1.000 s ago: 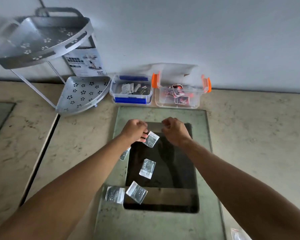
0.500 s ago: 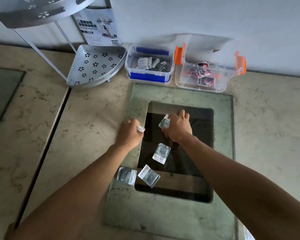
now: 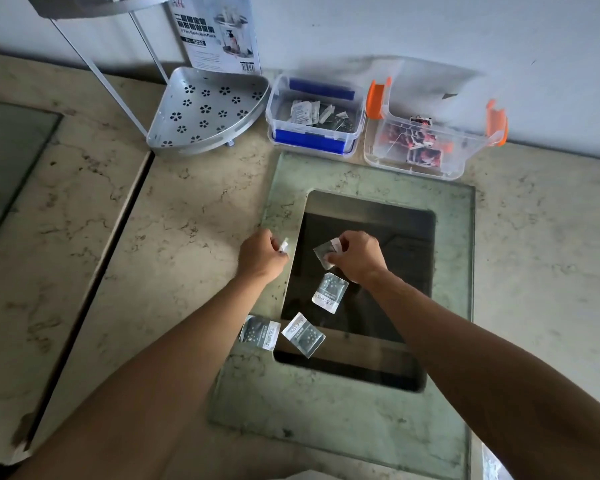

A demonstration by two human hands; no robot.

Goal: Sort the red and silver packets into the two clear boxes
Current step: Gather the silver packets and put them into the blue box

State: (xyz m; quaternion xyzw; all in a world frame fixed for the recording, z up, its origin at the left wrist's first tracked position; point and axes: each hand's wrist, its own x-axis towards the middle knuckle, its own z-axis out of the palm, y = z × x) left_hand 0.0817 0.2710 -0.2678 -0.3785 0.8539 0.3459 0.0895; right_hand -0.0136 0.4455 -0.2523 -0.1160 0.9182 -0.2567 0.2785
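My left hand [image 3: 262,255] is closed around a silver packet [image 3: 284,244], of which only a white corner shows. My right hand [image 3: 357,256] pinches another silver packet [image 3: 326,251] over the dark glass panel. Three more silver packets lie below the hands: one [image 3: 329,292] on the dark panel, one [image 3: 303,335] at its lower left corner, one [image 3: 260,332] on the green frame. At the back stands the clear box with blue clips [image 3: 355,116], holding silver packets. To its right is the clear box with orange clips [image 3: 465,164], holding red packets.
A perforated metal corner shelf [image 3: 207,109] with its printed card [image 3: 219,32] stands at the back left, against the wall. A glass sheet [image 3: 361,427] with a green frame lies on the marble counter [image 3: 101,254]. A dark seam [image 3: 94,285] runs along the counter at left.
Both hands dropped from near the panel's top edge to its middle. My left hand closed on one packet; my right hand took hold of another. The view tilted down and closer.
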